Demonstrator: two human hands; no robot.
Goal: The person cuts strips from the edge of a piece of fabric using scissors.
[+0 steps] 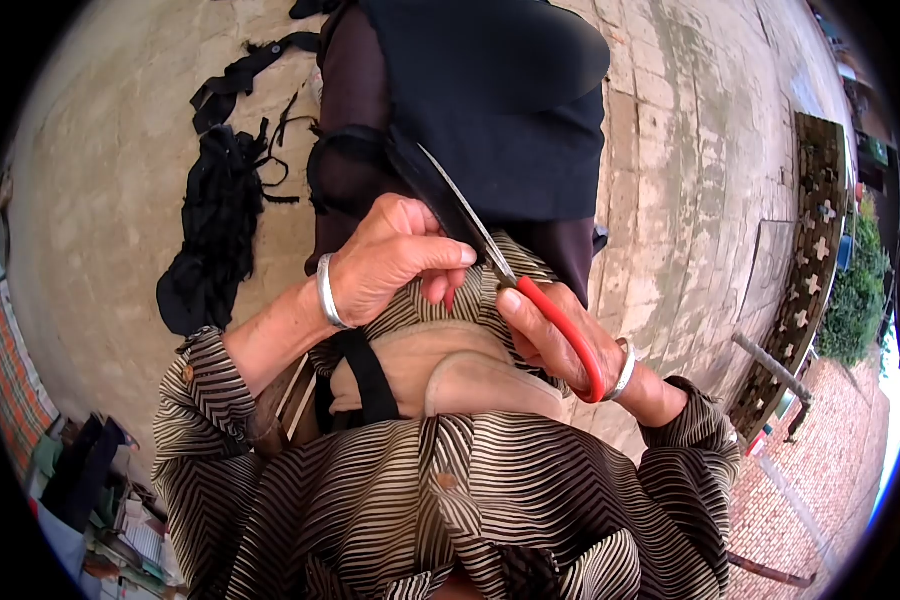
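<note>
pale paving (120, 200) spreads around the black cloth (500, 110) on our lap. at the cloth's near left edge, our right hand (548, 348) grips red-handled scissors (508, 273) and our left hand (395, 255) pinches it beside the blades; if it slips, they could nick us. our grip part-hides the handles, and we cannot tell whether the blades are parted.

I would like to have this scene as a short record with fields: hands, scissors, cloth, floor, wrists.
Left hand: fingers pinched at the edge of the black cloth
Right hand: holds the red-handled scissors
Blades: alongside the cloth's edge; how far open is unclear
Cloth: draped over the legs
Floor: dark fabric pieces at left
Wrists: a silver-coloured bracelet on each
</note>
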